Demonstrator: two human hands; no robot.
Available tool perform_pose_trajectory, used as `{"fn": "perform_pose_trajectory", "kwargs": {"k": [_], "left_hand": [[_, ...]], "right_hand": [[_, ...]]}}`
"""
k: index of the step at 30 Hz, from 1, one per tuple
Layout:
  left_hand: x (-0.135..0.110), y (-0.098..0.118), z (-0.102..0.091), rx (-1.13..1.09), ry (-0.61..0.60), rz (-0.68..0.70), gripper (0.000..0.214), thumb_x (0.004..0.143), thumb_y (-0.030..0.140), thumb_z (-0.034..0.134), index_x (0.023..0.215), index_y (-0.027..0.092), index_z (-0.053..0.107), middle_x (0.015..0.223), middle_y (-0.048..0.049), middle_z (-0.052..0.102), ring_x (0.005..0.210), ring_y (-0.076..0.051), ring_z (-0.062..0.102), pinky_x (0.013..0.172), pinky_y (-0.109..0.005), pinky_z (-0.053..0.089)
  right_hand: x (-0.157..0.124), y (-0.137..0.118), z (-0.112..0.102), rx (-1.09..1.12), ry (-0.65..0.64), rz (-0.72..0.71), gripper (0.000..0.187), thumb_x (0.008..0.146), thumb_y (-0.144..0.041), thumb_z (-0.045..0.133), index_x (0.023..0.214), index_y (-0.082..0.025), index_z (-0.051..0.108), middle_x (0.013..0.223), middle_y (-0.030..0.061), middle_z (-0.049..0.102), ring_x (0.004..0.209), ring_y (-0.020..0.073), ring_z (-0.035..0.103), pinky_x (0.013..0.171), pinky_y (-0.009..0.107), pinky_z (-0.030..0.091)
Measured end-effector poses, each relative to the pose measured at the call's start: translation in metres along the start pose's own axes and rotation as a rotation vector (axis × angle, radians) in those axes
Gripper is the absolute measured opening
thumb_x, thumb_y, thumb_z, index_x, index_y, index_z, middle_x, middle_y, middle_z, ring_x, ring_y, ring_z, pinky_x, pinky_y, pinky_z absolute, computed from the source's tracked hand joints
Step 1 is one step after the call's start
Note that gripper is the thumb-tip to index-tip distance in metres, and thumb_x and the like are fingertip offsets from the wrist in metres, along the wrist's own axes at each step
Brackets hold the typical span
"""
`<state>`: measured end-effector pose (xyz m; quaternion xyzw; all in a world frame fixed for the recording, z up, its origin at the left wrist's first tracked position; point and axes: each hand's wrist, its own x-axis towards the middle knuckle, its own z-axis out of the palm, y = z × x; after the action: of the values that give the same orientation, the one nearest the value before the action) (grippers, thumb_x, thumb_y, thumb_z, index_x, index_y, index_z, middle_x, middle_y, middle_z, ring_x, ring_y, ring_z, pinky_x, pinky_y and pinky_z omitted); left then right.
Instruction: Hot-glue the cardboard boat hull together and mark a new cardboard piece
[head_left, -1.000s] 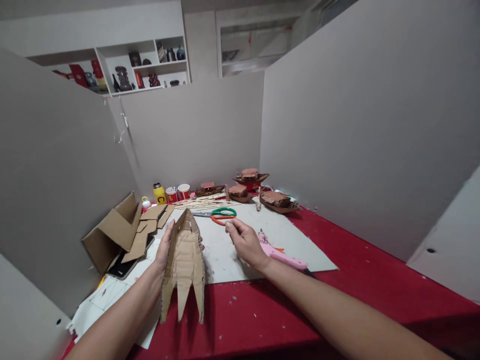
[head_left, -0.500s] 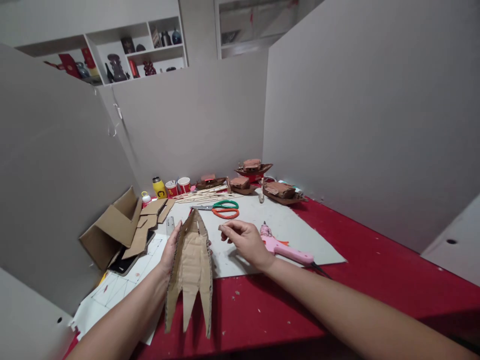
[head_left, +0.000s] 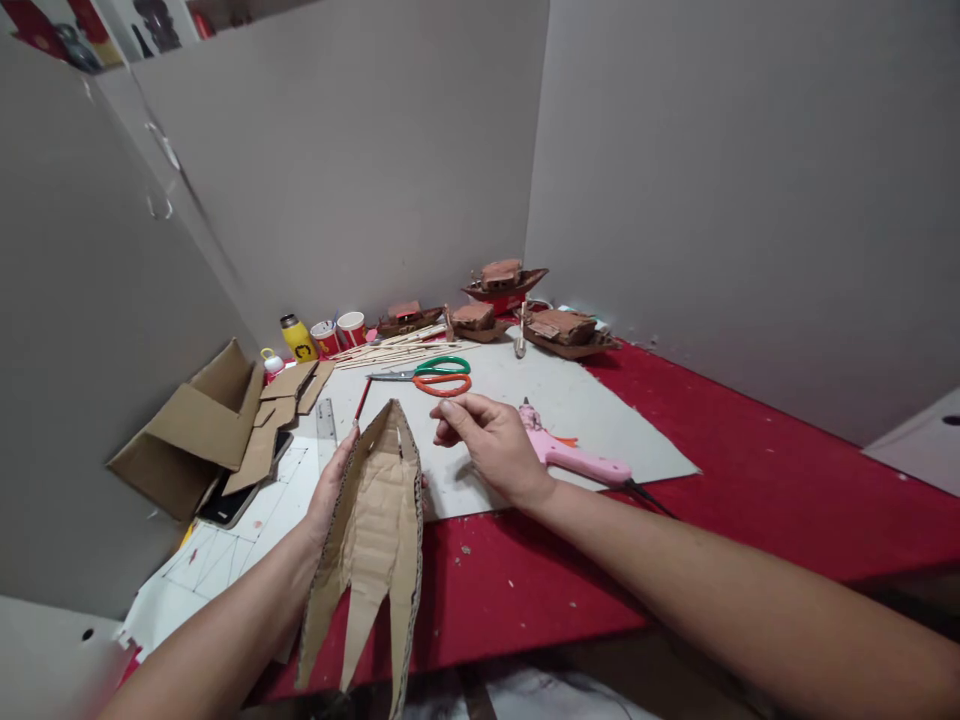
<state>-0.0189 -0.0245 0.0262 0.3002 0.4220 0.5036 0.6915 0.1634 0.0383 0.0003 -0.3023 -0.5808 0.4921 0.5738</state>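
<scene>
My left hand grips a cardboard boat hull from beneath and along its left side. The hull's joined pointed end faces away from me, and its near end splits into three loose tapered strips. To the right of the hull, apart from it, my right hand is closed with thumb and fingertips pinched together. Whatever is in that pinch, if anything, is too small to make out. A pink hot glue gun lies just right of my right hand. Scissors with green and orange handles lie beyond both hands.
Brown model boats stand at the back, beside thin wooden sticks. On the left are a cardboard box, cardboard scraps, a ruler and a drawn paper plan. Grey panels enclose the red table.
My view has tilted downward, so the table's front edge shows. The hull's near end has swung a little left and closer to me. My right hand stays pinched beside it.
</scene>
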Motion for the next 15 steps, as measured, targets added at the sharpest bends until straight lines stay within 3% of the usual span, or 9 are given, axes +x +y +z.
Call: {"fn": "perform_pose_trajectory", "kwargs": {"k": [3, 5, 8, 10, 15], "left_hand": [[-0.002, -0.003, 0.005, -0.043, 0.012, -0.131, 0.057, 0.089, 0.056, 0.045, 0.118, 0.011, 0.065, 0.087, -0.0119, 0.076, 0.093, -0.032, 0.071, 0.087, -0.045, 0.054], [-0.003, -0.005, 0.008, -0.045, 0.059, -0.132, 0.056, 0.089, 0.056, 0.046, 0.116, 0.011, 0.066, 0.089, -0.0121, 0.076, 0.095, -0.031, 0.071, 0.089, -0.045, 0.053], [-0.002, -0.01, 0.012, -0.045, 0.13, -0.049, 0.051, 0.088, 0.053, 0.053, 0.116, 0.012, 0.066, 0.094, -0.0109, 0.076, 0.098, -0.029, 0.07, 0.093, -0.042, 0.052], [-0.002, -0.013, 0.014, -0.054, 0.123, 0.007, 0.05, 0.087, 0.051, 0.055, 0.119, 0.014, 0.065, 0.099, -0.0102, 0.076, 0.101, -0.029, 0.069, 0.095, -0.041, 0.05], [-0.007, -0.015, 0.021, -0.039, 0.133, 0.048, 0.052, 0.084, 0.055, 0.056, 0.119, 0.017, 0.065, 0.103, -0.0094, 0.075, 0.103, -0.029, 0.068, 0.094, -0.041, 0.05]], "right_hand": [[-0.003, -0.007, 0.0, -0.015, -0.003, -0.002, 0.043, 0.08, -0.055, 0.063, 0.062, -0.016, 0.058, 0.051, -0.0012, 0.056, 0.05, 0.0106, 0.053, 0.053, 0.024, 0.044], [-0.005, -0.011, 0.001, -0.024, -0.053, 0.018, 0.042, 0.081, -0.055, 0.062, 0.064, -0.017, 0.056, 0.055, -0.0016, 0.055, 0.052, 0.0106, 0.051, 0.053, 0.024, 0.043], [-0.011, -0.015, 0.005, -0.056, -0.189, 0.09, 0.039, 0.078, -0.052, 0.064, 0.091, -0.015, 0.061, 0.073, -0.0006, 0.057, 0.062, 0.0119, 0.054, 0.058, 0.025, 0.045], [-0.015, -0.016, 0.008, -0.115, -0.254, 0.149, 0.047, 0.076, -0.047, 0.067, 0.108, -0.014, 0.058, 0.083, 0.001, 0.057, 0.069, 0.0131, 0.054, 0.063, 0.026, 0.046], [-0.02, -0.019, 0.013, -0.218, -0.296, 0.237, 0.058, 0.075, -0.032, 0.067, 0.127, -0.013, 0.051, 0.092, 0.0032, 0.058, 0.072, 0.0129, 0.054, 0.068, 0.028, 0.046]]}}
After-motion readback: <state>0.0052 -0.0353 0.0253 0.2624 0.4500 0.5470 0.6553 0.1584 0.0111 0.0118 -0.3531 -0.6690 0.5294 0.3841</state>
